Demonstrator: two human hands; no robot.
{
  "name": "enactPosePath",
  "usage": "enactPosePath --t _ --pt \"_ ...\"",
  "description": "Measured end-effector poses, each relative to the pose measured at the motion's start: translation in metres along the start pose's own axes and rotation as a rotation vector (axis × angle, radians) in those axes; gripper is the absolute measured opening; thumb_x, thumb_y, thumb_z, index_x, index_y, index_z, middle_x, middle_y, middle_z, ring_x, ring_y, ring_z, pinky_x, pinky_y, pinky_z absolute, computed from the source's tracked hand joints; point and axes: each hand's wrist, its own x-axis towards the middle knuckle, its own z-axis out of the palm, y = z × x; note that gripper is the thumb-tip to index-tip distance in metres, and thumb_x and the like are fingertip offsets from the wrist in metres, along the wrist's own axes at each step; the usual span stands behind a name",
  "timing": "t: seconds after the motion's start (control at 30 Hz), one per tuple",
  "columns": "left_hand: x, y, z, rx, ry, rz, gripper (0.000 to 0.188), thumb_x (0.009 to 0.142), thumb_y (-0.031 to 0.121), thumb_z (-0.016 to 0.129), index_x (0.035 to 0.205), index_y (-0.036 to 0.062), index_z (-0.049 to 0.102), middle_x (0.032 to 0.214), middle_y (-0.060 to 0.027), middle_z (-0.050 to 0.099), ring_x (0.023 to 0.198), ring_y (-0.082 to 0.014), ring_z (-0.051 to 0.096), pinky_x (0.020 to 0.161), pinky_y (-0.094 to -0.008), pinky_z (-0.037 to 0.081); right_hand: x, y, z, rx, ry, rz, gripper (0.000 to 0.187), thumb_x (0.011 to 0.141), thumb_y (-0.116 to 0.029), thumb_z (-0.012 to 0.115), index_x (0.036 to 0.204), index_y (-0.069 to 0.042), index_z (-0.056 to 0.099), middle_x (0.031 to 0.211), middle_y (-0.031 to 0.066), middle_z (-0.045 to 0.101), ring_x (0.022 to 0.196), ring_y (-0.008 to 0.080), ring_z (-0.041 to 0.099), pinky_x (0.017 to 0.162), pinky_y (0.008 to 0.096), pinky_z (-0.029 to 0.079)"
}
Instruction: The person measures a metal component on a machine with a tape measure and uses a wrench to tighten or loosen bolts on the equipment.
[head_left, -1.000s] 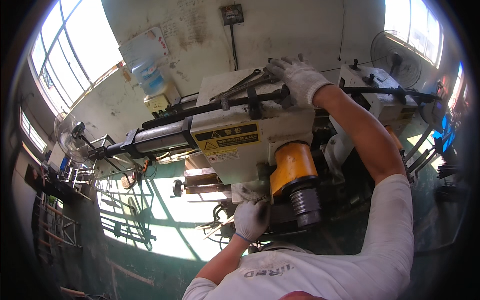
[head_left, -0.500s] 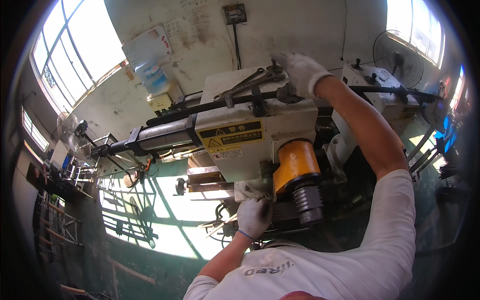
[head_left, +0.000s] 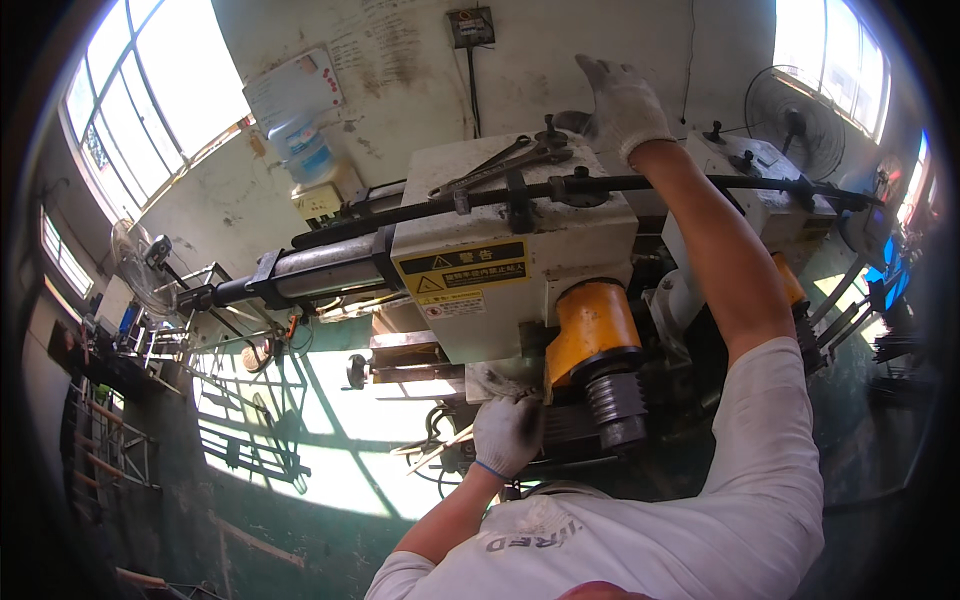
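My left hand [head_left: 508,437], in a white work glove with a dark stain, is closed at a pale, dirty plate [head_left: 498,381] below the machine head. Whatever its fingers grip is hidden. Above the far right corner of the grey machine head [head_left: 470,322], my gloved right hand [head_left: 626,108] is raised with its fingers stretched out, holding nothing visible. Nearest to it are a dark knob [head_left: 549,131] and a wrench [head_left: 505,171] lying on the machine's top. The yellow bending arm [head_left: 596,325] with a ribbed steel die [head_left: 615,407] projects toward me between my hands.
A long black bar [head_left: 400,222] runs across the machine beside a cylinder [head_left: 335,270]. Further right stands another grey machine [head_left: 765,185] with a fan [head_left: 795,122] behind it. A water dispenser [head_left: 325,190] stands by the wall, and metal racks [head_left: 115,440] are at left.
My right hand has lifted off the machine's top near the knob and moved up and to the right, its fingers now stretched out. My left hand stays in place.
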Motion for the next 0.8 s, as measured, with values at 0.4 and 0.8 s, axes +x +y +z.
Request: enactPosePath --t 0.4,0.8 --pt "0.007 0.001 -0.008 0.004 0.01 -0.019 0.012 0.097 0.024 0.079 0.102 0.0129 0.081 0.082 -0.0181 0.071 0.081 -0.0426 0.071 0.074 -0.0553 0.056 0.003 -0.024 0.018 0.054 -0.021 -0.141 0.083 0.099 -0.022 0.086 0.172 -0.011 0.049 0.158 0.02 0.067 0.141 0.0401 0.066 0.121 0.0515 0.055" --pt "-0.002 -0.001 0.0 0.005 -0.032 0.0 0.016 0.097 0.026 0.08 0.107 0.014 0.08 0.084 -0.0169 0.07 0.082 -0.0416 0.071 0.074 -0.0547 0.054 0.004 -0.018 -0.006 0.133 0.154 0.157 0.071 0.103 -0.015 0.078 0.169 -0.014 0.052 0.153 0.0202 0.07 0.141 0.04 0.068 0.122 0.0485 0.056"
